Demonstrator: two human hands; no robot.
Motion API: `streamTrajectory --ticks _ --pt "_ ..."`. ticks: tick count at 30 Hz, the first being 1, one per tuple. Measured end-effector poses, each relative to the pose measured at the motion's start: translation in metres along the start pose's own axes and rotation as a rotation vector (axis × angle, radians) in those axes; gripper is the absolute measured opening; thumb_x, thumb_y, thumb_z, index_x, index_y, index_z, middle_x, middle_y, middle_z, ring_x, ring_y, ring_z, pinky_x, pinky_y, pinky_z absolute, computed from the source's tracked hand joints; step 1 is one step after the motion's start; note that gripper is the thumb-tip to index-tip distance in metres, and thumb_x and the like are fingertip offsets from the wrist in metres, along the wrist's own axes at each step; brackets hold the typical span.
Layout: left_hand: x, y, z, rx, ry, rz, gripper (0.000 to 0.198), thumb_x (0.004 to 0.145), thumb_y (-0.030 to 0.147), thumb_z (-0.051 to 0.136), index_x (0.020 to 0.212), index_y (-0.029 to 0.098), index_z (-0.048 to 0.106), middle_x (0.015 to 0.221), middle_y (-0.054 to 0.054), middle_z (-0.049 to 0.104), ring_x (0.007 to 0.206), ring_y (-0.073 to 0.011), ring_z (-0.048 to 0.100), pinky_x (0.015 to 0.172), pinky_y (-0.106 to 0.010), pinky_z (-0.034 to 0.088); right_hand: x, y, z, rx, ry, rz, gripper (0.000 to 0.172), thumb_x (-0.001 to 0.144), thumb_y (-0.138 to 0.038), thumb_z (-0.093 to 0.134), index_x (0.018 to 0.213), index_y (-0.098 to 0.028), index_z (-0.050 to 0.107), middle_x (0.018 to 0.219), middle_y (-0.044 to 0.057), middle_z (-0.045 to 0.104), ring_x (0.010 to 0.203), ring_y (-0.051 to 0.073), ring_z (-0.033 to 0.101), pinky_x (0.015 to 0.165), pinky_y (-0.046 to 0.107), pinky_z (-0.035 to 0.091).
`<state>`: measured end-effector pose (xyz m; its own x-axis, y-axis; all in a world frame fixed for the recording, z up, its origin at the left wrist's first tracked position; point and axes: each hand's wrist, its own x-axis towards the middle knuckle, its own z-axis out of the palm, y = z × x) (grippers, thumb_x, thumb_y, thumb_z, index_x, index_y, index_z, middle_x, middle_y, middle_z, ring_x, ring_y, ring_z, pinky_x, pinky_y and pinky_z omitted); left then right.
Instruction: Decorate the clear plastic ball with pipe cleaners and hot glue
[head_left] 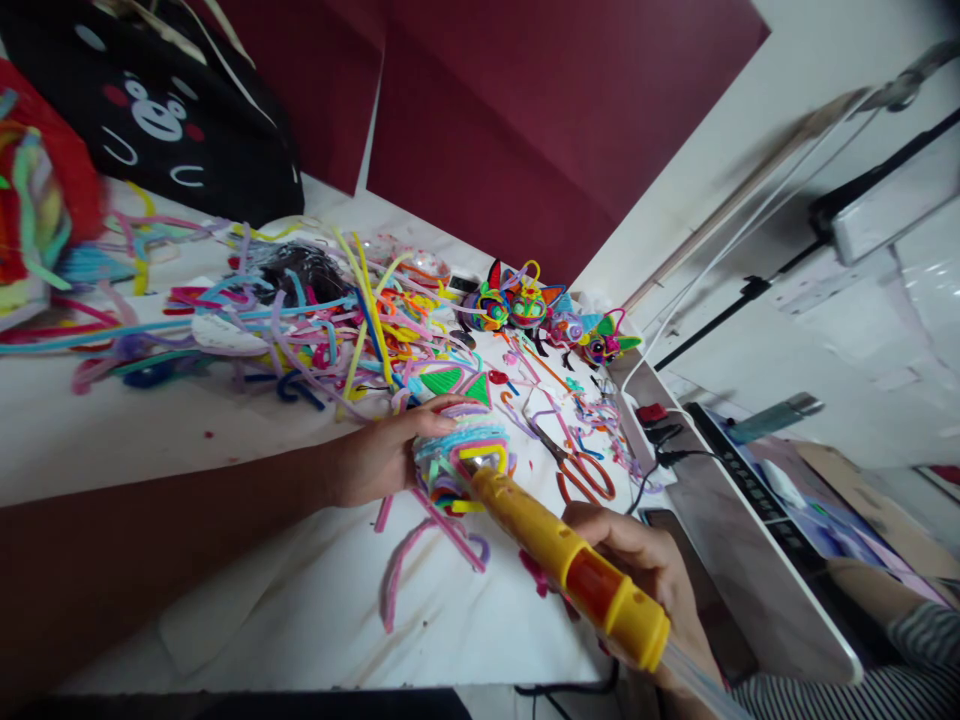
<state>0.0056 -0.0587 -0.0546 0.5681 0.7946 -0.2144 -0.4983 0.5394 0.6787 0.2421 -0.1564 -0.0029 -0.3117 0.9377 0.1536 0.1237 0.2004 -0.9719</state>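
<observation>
My left hand (397, 450) grips a round craft figure (465, 445) wound with pastel pipe cleaners, with two green pointed ears on top. In my right hand (645, 560) is a yellow hot glue gun (559, 545), a clear glue stick (701, 685) sticking out of its back end. The gun's nozzle meets the front of the figure beside a bent yellow pipe cleaner (484, 453); whether it touches, I cannot tell. Below the figure, a pink pipe cleaner (394, 580) lies curved on the white table (322, 610).
Orange-handled scissors (585, 475) lie right of the figure. A heap of pipe cleaners (300, 330) covers the table's left and back. Several finished figures (529, 305) stand behind. A black bag (172, 120) is at back left, a phone (697, 590) by the right edge.
</observation>
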Motion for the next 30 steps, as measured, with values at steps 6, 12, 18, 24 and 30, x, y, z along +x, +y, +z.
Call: streamTrajectory --ticks 6,12,18,24,30 --pt "-0.001 0.001 0.001 0.021 -0.038 0.019 0.058 0.075 0.024 0.071 0.131 0.023 0.058 0.111 -0.007 0.077 0.097 -0.027 0.073 0.079 -0.034 0.056 -0.011 0.006 -0.006 0.036 0.001 0.042 0.027 0.077 -0.045 0.081 0.085 -0.02 0.076 0.075 0.007 0.072 0.063 0.017 0.067 0.053 0.022 0.049" --pt "0.0 0.002 -0.001 0.019 -0.02 0.011 0.059 0.072 0.025 0.073 0.13 0.022 0.06 0.116 -0.007 0.077 0.098 -0.0258 0.073 0.076 -0.031 0.057 -0.017 0.005 -0.006 0.062 0.027 0.072 0.031 0.073 -0.049 0.083 0.084 -0.021 0.077 0.072 0.005 0.07 0.06 0.016 0.062 0.059 0.024 0.054" --pt "0.0 0.003 0.001 0.033 0.04 0.01 0.062 0.071 0.025 0.074 0.13 0.023 0.059 0.117 -0.006 0.076 0.103 -0.0264 0.072 0.076 -0.031 0.057 -0.021 0.004 -0.009 0.048 0.028 0.096 0.03 0.078 -0.05 0.079 0.082 -0.02 0.076 0.072 0.006 0.069 0.061 0.017 0.062 0.064 0.027 0.056" --pt "0.001 0.002 -0.002 0.058 0.018 0.019 0.065 0.069 0.031 0.076 0.132 0.024 0.059 0.119 -0.007 0.076 0.113 -0.0304 0.069 0.075 -0.032 0.059 -0.027 0.005 -0.014 0.014 0.016 0.115 0.032 0.08 -0.051 0.076 0.084 -0.02 0.075 0.076 0.008 0.07 0.069 0.019 0.064 0.064 0.028 0.055" --pt "0.001 0.002 0.0 0.053 0.03 0.021 0.063 0.068 0.029 0.076 0.129 0.023 0.062 0.12 -0.008 0.075 0.113 -0.0306 0.069 0.075 -0.031 0.06 -0.028 0.005 -0.017 0.052 -0.017 0.127 0.03 0.082 -0.05 0.076 0.092 -0.022 0.077 0.079 0.006 0.07 0.07 0.018 0.064 0.067 0.028 0.053"
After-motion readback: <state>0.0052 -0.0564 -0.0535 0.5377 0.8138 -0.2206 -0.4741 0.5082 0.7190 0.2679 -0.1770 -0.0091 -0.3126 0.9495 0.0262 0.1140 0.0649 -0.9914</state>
